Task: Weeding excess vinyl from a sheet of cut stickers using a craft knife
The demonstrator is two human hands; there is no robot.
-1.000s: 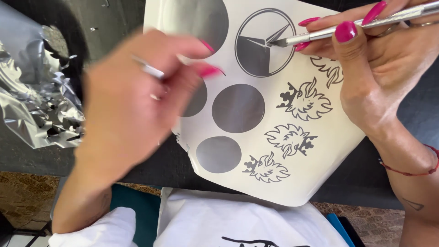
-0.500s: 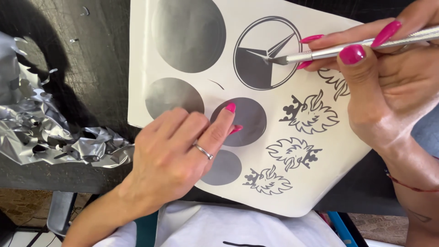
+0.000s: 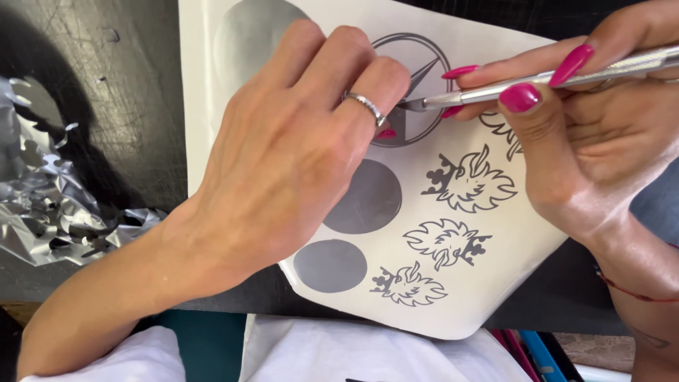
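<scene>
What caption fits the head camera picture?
Right hand works a silver craft knife on a vinyl sheet while left hand presses it down.

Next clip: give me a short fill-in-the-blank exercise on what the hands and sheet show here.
1. The right hand holds a thin silver ____ craft knife.
2. The left hand presses on the white vinyl sticker sheet and wears a ____ on one finger.
3. Crumpled silver ____ lies left of the sheet.

Missing: metal; ring; foil

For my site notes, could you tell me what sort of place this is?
Probably a vinyl-decal craft bench: a white sticker sheet of silver shapes, a metal craft knife in the right hand, crumpled silver scraps.
</scene>
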